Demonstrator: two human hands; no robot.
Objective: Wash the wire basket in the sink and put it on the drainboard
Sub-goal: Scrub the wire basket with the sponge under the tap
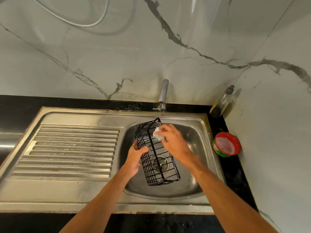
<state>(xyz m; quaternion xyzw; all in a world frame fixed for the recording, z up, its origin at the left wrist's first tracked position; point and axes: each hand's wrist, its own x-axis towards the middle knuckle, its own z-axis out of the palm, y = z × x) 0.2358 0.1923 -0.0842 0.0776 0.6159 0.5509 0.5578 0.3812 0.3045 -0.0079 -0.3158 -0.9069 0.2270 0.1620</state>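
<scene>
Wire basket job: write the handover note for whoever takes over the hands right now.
Left hand: grips the wire basket by its side, holding it tilted over the sink, top end under a thin stream from the tap.
Right hand: holds a sponge against the basket's upper end.
Done: basket is in the sink, scrubbing under way.
Left: finish scrubbing, rinse, set it on the drainboard.

wire basket (157, 154): black coated metal | sink (200, 132): brushed steel, dull sheen | wall (117, 56): glossy marble-look
</scene>
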